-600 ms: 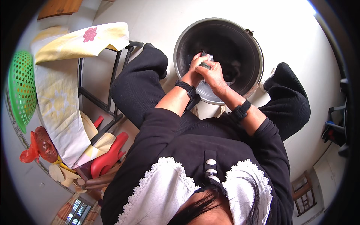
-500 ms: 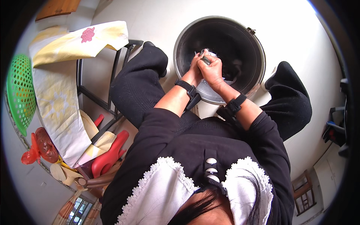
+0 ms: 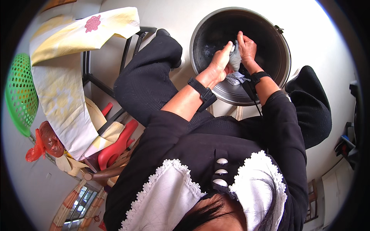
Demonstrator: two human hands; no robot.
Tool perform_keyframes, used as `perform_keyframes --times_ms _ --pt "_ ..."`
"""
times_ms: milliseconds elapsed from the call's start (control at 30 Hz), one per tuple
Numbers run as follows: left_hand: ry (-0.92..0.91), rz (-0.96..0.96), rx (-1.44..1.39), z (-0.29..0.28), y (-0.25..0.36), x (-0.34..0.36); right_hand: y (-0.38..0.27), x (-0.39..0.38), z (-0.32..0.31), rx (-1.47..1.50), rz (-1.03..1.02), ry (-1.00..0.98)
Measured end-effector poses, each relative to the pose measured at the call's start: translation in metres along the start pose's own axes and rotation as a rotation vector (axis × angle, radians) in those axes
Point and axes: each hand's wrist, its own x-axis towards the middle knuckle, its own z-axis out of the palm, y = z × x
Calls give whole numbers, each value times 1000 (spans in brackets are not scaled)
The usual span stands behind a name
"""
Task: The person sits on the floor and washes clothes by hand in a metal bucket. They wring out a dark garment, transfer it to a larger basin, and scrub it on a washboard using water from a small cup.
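A large round metal bucket (image 3: 221, 91) stands on the floor between my knees, dark inside. Over its opening, my left hand (image 3: 221, 61) and my right hand (image 3: 247, 47) pinch a grey cloth (image 3: 235, 58) between them. A bunched striped grey-and-white part (image 3: 236, 78) hangs below the left hand. My left hand is closed round the cloth with its thumb up. To its right, my right hand grips the upper edge with curled fingers. Whether the bucket holds water, I cannot tell.
A black metal frame (image 3: 101, 85) to my left bears a yellow-and-white cloth (image 3: 63, 96). Beyond it are a green perforated basket (image 3: 21, 90) and a red plastic bag (image 3: 35, 149). A red object (image 3: 117, 144) lies nearer. My knees flank the bucket.
My hands, pressed together half a second ago, have moved apart. The right hand has gone up and right, and the grey cloth now shows between them. The whole view has shifted slightly.
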Motion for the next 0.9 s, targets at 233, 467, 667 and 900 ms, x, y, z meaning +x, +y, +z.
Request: perform_keyframes --times_ms 233,467,667,900 --pt "43 168 260 -10 31 -17 58 -12 -2 -763 -143 41" --pt "-150 412 645 -13 26 -15 -32 -19 -66 -271 -190 -487" --pt "-47 991 1316 -18 13 10 -109 -66 -147 243 -292 -605" --pt "10 786 980 -13 6 12 -63 -97 -143 171 190 -509"
